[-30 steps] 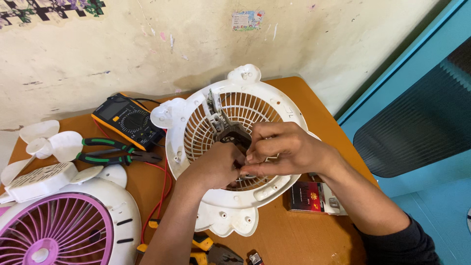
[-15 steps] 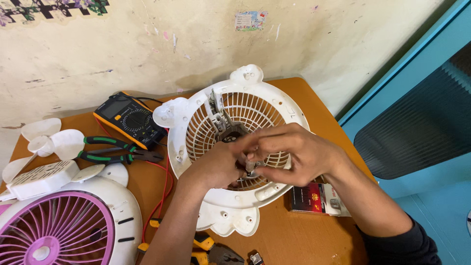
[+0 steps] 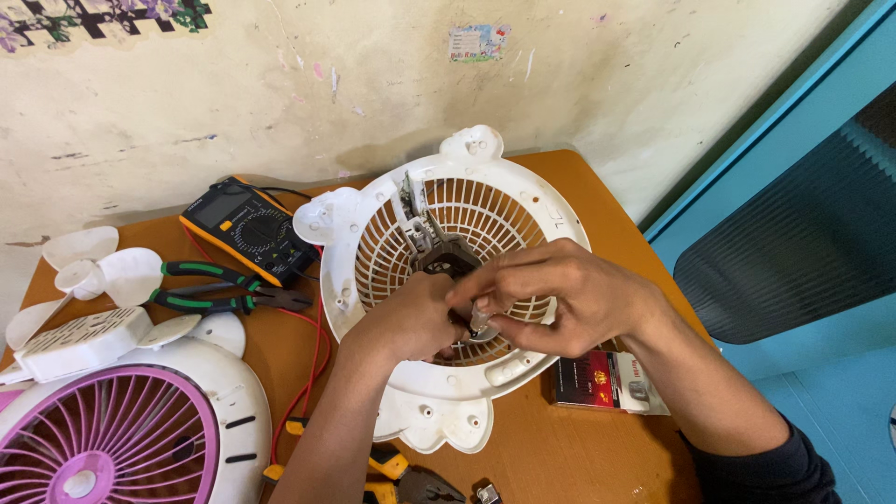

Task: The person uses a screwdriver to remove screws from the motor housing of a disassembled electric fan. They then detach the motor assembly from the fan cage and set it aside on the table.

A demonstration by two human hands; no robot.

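Both hands meet over the middle of a round white fan grille (image 3: pixel 439 392) that lies flat on an orange table (image 3: pixel 579 457). The right hand (image 3: pixel 560 299) comes in from the right, fingers curled, and pinches a small silvery part (image 3: pixel 479 320) between thumb and fingertips. The left hand (image 3: pixel 411 322) comes up from below with its fingers bent in against the same part, so the two hands touch; how firmly the left one grips cannot be told. The small part stands roughly upright between the fingers, its lower end toward the grille's centre.

Just above the hands, a dark motor block (image 3: pixel 448 254) with a metal bracket sits inside the ring of the grille. The grille itself faces up, with rounded mounting ears at its top, left and bottom edges.

Right of the right wrist lies a small red and black packet (image 3: pixel 597 381), flat on the table. Below the left forearm a yellow-handled tool (image 3: pixel 392 476) pokes out at the table edge. Left of the hands, red wires (image 3: pixel 313 359) run down the table. Further left lie green-handled pliers (image 3: pixel 210 289), and above them a black and yellow multimeter (image 3: pixel 247 229). At the far left are white fan blades (image 3: pixel 93 271) and a white fan housing with a purple grille (image 3: pixel 112 439).
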